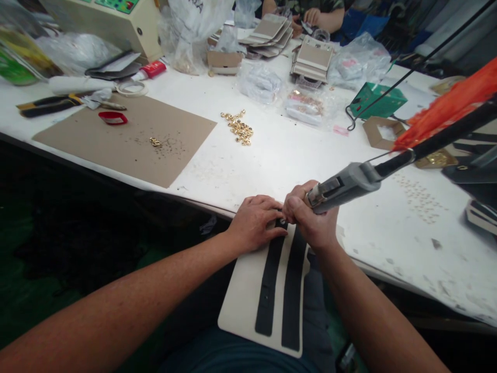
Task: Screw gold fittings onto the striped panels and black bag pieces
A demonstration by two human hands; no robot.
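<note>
A beige panel [241, 299] with rounded corners and two black strips [294, 290] lies on my lap, its far end at the table edge. My left hand [257, 221] grips the panel's far end, fingers bent and thumb across one strip. Wrapped around a grey power screwdriver [345, 185] with a lever is my right hand [312, 220]. The tool slants up to the right, and its tip is hidden by my fingers. Beside my left fingertips a small shiny piece shows on the strip. Lower on that strip sits a small dark fitting [266, 297].
Gold metal parts [240, 129] lie loose on the white table [202, 176]. A brown board [155, 111] carries a red ring-shaped item [112, 118]. Pliers [50, 105] lie left. An orange-wrapped hose [454, 106] crosses the right side. A co-worker's hands [312, 18] are at the back.
</note>
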